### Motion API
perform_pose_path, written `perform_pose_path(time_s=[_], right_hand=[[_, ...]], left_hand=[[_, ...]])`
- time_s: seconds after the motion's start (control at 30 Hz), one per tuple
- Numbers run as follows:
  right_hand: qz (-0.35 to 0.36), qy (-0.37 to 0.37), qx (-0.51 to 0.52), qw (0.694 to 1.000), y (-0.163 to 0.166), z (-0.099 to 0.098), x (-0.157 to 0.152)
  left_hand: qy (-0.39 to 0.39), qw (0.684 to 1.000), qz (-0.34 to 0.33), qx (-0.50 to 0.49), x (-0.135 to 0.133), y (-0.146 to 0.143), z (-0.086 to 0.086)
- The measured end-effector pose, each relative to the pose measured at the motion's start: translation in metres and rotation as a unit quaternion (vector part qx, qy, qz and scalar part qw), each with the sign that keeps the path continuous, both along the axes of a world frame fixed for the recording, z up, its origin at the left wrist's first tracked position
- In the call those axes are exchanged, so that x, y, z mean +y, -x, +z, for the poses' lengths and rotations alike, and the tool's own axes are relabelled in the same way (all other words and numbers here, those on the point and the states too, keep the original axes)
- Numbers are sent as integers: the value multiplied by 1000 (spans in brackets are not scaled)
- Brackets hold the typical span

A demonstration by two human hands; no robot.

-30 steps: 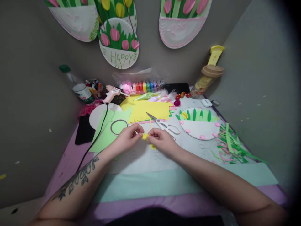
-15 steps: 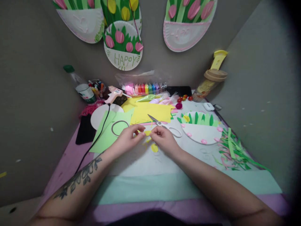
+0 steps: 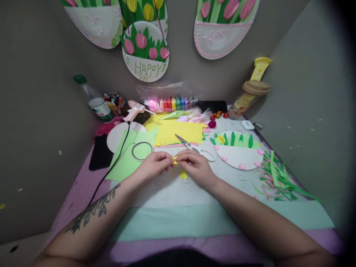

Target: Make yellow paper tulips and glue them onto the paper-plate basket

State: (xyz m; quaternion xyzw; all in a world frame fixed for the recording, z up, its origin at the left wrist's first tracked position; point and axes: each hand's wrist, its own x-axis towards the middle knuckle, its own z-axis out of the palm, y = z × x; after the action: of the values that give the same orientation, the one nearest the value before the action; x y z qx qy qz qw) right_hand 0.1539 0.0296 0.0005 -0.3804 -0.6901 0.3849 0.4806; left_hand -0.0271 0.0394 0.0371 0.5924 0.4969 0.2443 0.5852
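Observation:
Between my fingertips is a small yellow paper piece [image 3: 175,160], mostly hidden by the fingers. My left hand [image 3: 158,163] pinches its left side, and my right hand [image 3: 196,166] pinches the right side. Just below the right hand, a yellow paper oval [image 3: 183,174] lies on the white sheet. Scissors [image 3: 191,145] with white handles rest behind my right hand, blades partly open and pointing left. Behind them lies a yellow paper sheet [image 3: 180,132]. To the right is a half plate with green paper leaves [image 3: 239,155], small pink flowers and one yellow piece.
Green paper [image 3: 122,159] with a tape ring [image 3: 142,151] lies at left, crossed by the cord of a pink glue gun [image 3: 135,111]. A bottle [image 3: 97,104] and a lidded cup [image 3: 247,98] stand at the back. Paper scraps [image 3: 278,181] are piled at right. Decorated plates [image 3: 145,68] hang on the wall.
My left hand has moved right and its fingers have closed on the yellow paper piece. Both hands now meet at it; the view has shifted slightly.

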Motion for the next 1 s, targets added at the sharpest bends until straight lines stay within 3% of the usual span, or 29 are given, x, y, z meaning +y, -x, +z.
perform_pose_path(time_s=[0.13, 0.3, 0.47, 0.63, 1.0], right_hand=[[-41, 46, 47, 997, -1, 1, 1], [-43, 93, 82, 991, 0, 4, 0], [-41, 96, 86, 991, 3, 5, -3], [-53, 106, 124, 985, 5, 5, -6], [-80, 154, 164, 971, 10, 12, -11]], left_hand=[[-108, 994, 26, -8, -4, -3, 6], [-265, 963, -3, 40, -9, -4, 3], [-330, 943, 32, 30, -10, -4, -4], [-335, 939, 78, 5, -12, -5, -5], [-226, 959, 155, -68, -16, -13, -10]])
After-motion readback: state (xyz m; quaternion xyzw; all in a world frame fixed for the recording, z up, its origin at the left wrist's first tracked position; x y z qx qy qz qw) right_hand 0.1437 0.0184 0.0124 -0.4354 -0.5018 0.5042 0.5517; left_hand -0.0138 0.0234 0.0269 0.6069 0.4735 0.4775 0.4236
